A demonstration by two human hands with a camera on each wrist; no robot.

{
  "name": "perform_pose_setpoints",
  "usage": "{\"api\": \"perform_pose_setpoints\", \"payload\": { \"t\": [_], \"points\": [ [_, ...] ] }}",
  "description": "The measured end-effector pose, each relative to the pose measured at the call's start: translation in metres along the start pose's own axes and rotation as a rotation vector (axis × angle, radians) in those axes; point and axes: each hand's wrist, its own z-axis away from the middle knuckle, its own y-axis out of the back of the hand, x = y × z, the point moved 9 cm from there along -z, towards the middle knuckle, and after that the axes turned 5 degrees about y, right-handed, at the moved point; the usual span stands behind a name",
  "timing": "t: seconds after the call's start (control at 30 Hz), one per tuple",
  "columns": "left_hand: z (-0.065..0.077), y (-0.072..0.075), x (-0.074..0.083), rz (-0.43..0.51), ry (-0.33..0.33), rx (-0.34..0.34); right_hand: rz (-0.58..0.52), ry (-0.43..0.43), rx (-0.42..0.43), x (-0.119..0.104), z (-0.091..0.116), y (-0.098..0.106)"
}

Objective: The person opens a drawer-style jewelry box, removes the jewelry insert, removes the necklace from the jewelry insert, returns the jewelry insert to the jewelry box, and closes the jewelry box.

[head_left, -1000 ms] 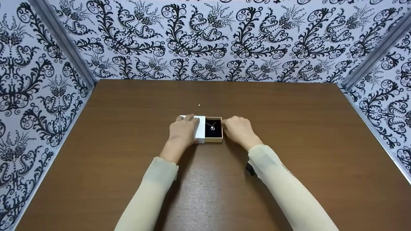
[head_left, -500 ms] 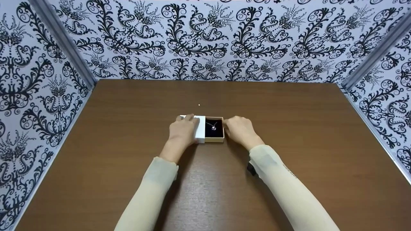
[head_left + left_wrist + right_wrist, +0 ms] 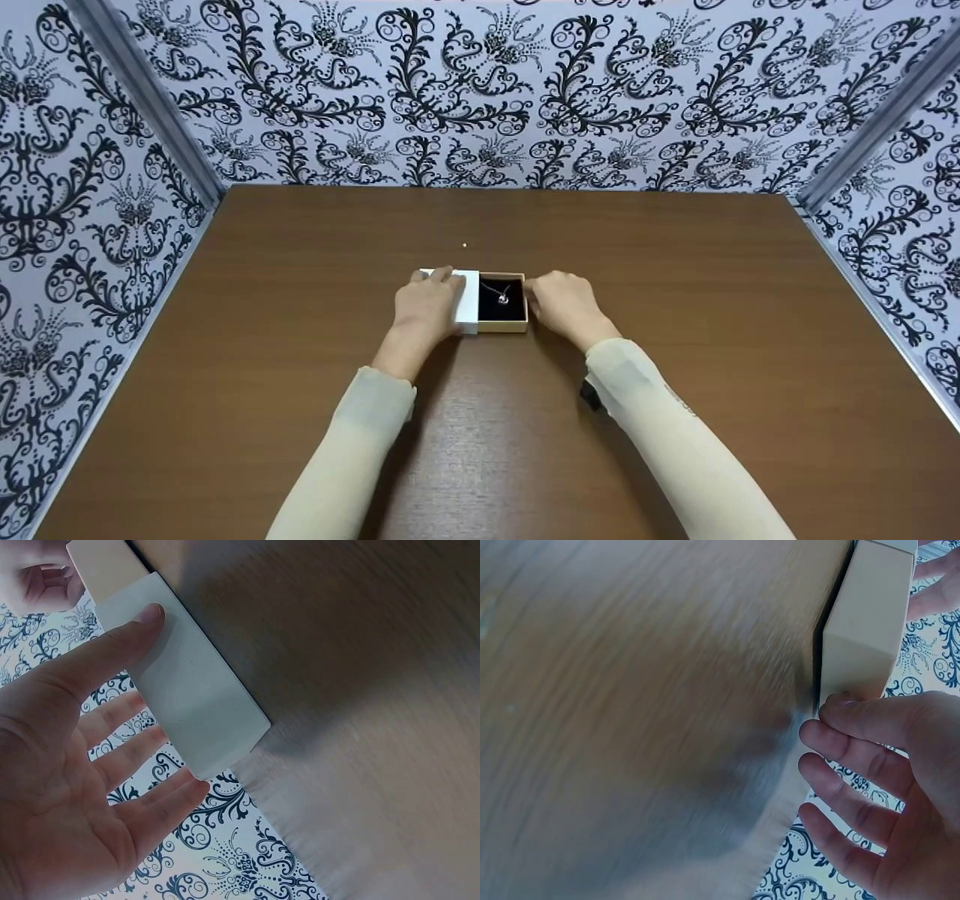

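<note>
In the head view a small jewelry box lies mid-table, its tan inner tray (image 3: pixel 504 327) drawn partway out of the white sleeve (image 3: pixel 467 304). A black insert (image 3: pixel 491 312) fills the exposed part of the tray, and on it rests a necklace (image 3: pixel 503 298) with a shiny pendant. My left hand (image 3: pixel 424 309) grips the sleeve from the left; in the left wrist view the thumb lies on its near long side and the fingers reach behind. At the tray's right end, my right hand (image 3: pixel 564 304) pinches the edge between thumb and forefinger. The tray's left part is hidden in the sleeve.
The brown wooden table (image 3: pixel 675 300) spreads around the box. A patterned black-and-white wall (image 3: pixel 480 97) stands behind it, with similar panels at both sides. A tiny bright speck (image 3: pixel 464 245) shows behind the box.
My right hand has moved slightly right, and the tray has slid farther out of the sleeve, uncovering more of the black insert. My left hand and the sleeve have stayed in place.
</note>
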Motion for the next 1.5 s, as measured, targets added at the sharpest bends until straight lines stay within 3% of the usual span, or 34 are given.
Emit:
{"api": "perform_pose_setpoints", "payload": {
  "t": [0.5,1.0,1.5],
  "points": [
    [0.0001,0.0003,0.0000,0.006,-0.001,0.002,0.001,0.006,0.007,0.0001,0.0008,0.0016],
    [0.0014,0.0041,-0.0002,0.028,-0.015,0.058,-0.008,-0.002,0.001,0.0000,0.0014,0.0023],
    [-0.0004,0.0025,-0.0009,0.024,-0.011,0.033,-0.011,-0.008,-0.002,0.0019,0.0032,0.0027]
  ]
}}
